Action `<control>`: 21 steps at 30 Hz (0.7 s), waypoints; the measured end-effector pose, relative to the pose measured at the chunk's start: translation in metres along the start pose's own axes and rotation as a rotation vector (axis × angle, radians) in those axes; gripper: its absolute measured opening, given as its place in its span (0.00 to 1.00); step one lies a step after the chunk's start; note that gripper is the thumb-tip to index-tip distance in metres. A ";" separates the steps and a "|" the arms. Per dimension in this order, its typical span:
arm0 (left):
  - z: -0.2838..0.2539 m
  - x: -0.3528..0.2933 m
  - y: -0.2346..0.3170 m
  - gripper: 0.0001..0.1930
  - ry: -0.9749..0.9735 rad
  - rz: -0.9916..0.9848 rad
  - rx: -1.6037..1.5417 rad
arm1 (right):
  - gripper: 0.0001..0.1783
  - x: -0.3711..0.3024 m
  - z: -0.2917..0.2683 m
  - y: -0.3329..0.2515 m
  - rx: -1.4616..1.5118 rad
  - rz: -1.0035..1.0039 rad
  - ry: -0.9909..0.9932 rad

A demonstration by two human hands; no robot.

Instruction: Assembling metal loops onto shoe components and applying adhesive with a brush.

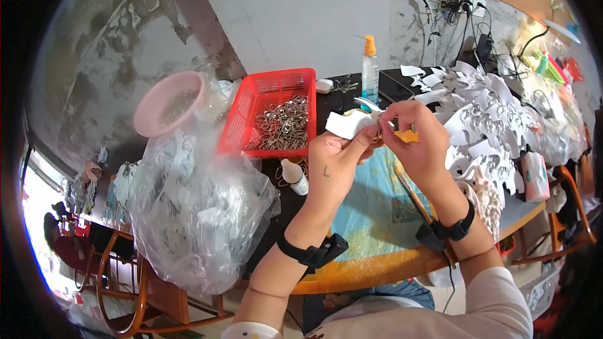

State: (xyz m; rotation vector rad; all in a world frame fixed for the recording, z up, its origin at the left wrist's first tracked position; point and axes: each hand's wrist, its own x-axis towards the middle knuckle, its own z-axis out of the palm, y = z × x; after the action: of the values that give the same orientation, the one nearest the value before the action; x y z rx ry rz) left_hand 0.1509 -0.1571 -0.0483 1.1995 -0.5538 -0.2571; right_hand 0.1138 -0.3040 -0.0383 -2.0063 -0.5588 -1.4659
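Note:
My left hand [336, 160] is closed on a small white strap-like piece [344, 125], pinched between thumb and fingers above the table's near half. A metal loop shows at the top of this piece. My right hand [419, 141] meets the left one, its thumb and forefinger pressed together at the right end of the piece. Something tiny and shiny shows at those fingertips, too small to name. Beneath both hands lies a worn blue mat [367, 220]. Beyond them on the left, a red plastic basket [276, 78] holds a heap of metal buckles [284, 127].
Left stand a pink bowl [143, 112] and a big clear plastic bag [195, 226]. A small white bottle [294, 177] is by my left wrist; an orange-capped bottle [370, 78] stands behind. Right are piled white pieces [487, 116] and a thin wooden stick [411, 191].

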 end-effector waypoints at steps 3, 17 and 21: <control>0.006 -0.001 0.001 0.13 0.052 0.011 -0.005 | 0.18 -0.001 0.000 -0.002 0.023 0.299 -0.067; -0.001 0.000 -0.014 0.09 0.073 -0.009 -0.175 | 0.21 0.007 -0.013 0.012 0.442 0.464 -0.152; 0.003 -0.002 -0.005 0.10 0.014 0.052 -0.064 | 0.16 0.019 -0.029 -0.001 0.814 0.769 -0.416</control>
State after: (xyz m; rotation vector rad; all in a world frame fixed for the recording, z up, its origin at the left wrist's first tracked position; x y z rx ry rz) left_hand 0.1480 -0.1599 -0.0533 1.1225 -0.5597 -0.2205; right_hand 0.0990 -0.3229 -0.0135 -1.5527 -0.3779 -0.2711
